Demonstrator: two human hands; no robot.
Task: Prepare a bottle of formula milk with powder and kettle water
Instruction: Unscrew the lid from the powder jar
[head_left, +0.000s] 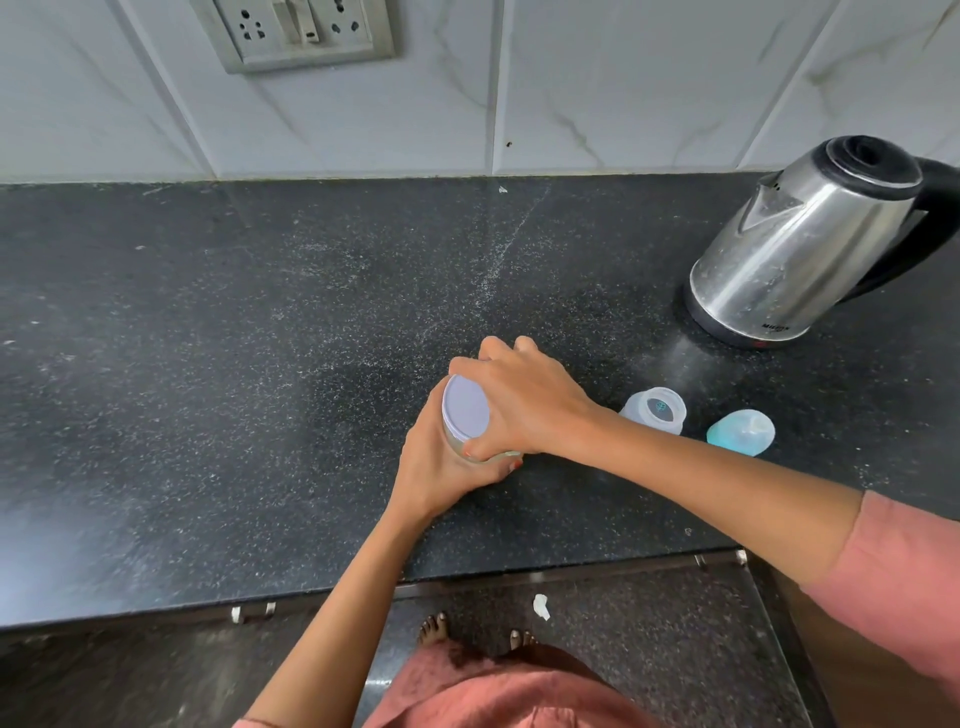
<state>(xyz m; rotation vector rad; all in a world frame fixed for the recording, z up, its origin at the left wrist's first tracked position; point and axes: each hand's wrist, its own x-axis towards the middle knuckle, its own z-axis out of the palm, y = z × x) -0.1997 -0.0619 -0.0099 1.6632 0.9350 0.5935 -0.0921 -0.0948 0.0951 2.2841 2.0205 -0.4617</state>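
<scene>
A switch plate sits on the tiled wall at the upper left of the frame. At the centre, above the dark worktop, my left grip wraps round the body of the powder jar, which leans left. My right grip curls over the rim of its pale lid from above. Just right of my wrist is the clear bottle, with the teal cap beside it. The steel kettle stands at the upper right.
</scene>
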